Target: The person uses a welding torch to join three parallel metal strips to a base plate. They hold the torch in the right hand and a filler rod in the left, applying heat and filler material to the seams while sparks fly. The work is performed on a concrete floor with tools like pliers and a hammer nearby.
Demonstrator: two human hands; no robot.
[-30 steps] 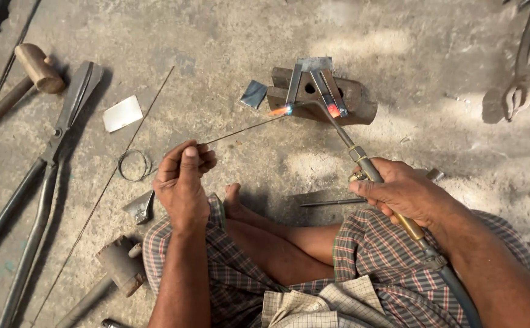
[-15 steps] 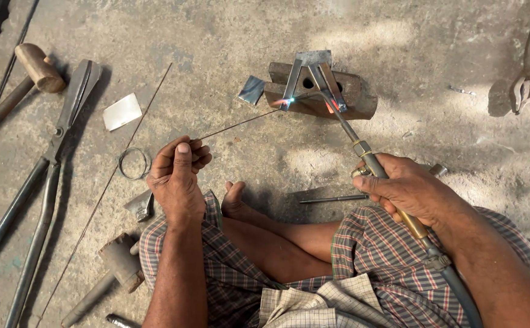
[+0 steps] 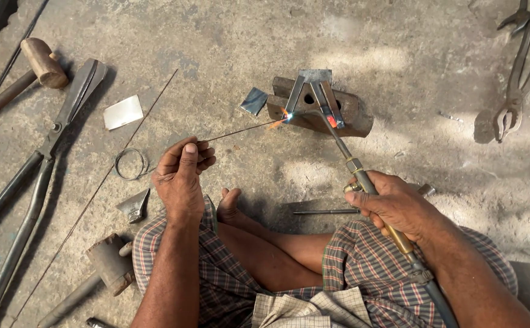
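Filler rod (image 3: 240,130): thin, straight, dark wire; we see it run from the left hand (image 3: 180,176) up and to the right, its far tip glowing orange at the metal bracket (image 3: 313,94). We note the left hand's fingers (image 3: 201,155) are curled closed, with the thumb on top, pinching the near end of the rod. Bracket is an angled piece of bright sheet metal, standing on a dark block (image 3: 338,115) on the concrete floor (image 3: 399,48); a second red-hot spot shows on its right leg.

Right hand (image 3: 392,203) is wrapped fully around the torch (image 3: 362,179), fingers shut on the brass and steel handle. Torch tube slants up-left, nozzle just beside the bracket.

We are seated cross-legged, checked cloth over the knees, bare foot between the hands.

Around us on the floor: long shears (image 3: 46,152) at left, wooden mallet (image 3: 40,61) upper left, small wire coil (image 3: 131,163) near the left hand, flat metal scrap (image 3: 123,112), hammer (image 3: 104,267) by the left knee, tongs (image 3: 517,79) upper right.
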